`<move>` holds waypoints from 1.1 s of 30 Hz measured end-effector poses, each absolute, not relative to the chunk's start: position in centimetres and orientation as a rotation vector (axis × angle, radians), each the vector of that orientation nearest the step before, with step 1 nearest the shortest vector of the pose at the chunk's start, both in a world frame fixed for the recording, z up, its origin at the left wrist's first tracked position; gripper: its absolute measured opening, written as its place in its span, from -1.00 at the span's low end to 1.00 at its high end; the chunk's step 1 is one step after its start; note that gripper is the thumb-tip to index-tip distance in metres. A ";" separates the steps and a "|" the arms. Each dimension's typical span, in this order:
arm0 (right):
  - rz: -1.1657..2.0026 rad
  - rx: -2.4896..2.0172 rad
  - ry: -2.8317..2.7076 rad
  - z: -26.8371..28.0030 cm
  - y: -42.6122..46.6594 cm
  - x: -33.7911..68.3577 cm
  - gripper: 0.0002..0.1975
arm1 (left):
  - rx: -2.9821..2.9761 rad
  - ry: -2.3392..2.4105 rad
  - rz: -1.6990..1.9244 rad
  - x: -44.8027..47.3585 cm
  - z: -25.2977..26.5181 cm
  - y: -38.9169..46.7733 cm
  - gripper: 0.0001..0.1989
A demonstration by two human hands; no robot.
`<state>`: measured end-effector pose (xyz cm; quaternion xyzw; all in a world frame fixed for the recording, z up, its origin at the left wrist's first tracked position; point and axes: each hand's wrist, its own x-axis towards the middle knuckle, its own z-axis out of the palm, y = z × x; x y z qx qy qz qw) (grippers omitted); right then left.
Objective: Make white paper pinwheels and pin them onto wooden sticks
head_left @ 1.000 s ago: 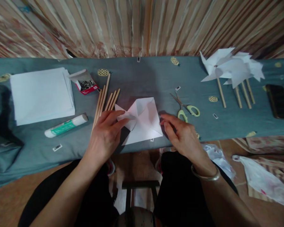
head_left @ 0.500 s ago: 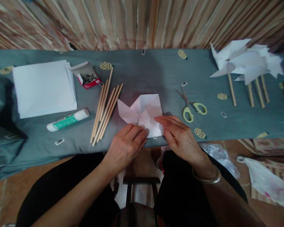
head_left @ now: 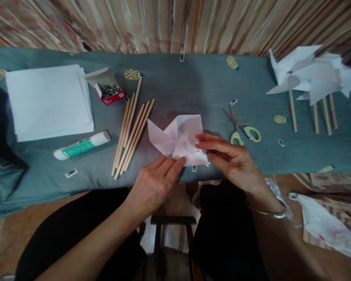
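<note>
A white paper pinwheel (head_left: pixel 179 136), its corners folded toward the middle, lies near the table's front edge. My left hand (head_left: pixel 156 181) is closed on its front side, with the thumb pressing the folded points near the centre. At the pinwheel's right edge is my right hand (head_left: pixel 229 156), its fingers stretched out and the thumb apart from them. Whether those fingertips touch the paper I cannot tell. Several wooden sticks (head_left: pixel 134 134) lie left of the pinwheel. A pair of scissors (head_left: pixel 241 127) with light green handles rests slightly open beyond my right hand.
A stack of white paper (head_left: pixel 49 103), a glue stick (head_left: pixel 82 145) and an open red box (head_left: pixel 109 91) of small metal pieces lie at the left. Several finished pinwheels (head_left: pixel 310 74) on sticks lie at the far right. A curtain (head_left: pixel 169 27) hangs behind the grey-green cloth (head_left: pixel 204 86).
My right hand has lifted off the pinwheel's right corner somewhat, its fingers spreading and shifting right. My left thumb has moved toward the pinwheel's centre. The view has shifted slightly.
</note>
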<state>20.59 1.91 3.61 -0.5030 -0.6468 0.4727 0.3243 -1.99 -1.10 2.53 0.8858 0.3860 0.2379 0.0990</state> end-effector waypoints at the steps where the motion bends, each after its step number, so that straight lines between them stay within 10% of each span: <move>1: 1.265 -1.306 -1.720 3.7 2.0 20.7 -0.75 | 2.619 1.141 0.706 -2.0 2.6 -1.1 -0.68; 33: 0.571 -1.469 -2.096 2.9 1.6 16.9 -0.86 | 2.474 1.139 0.691 -1.4 2.6 -1.6 -0.78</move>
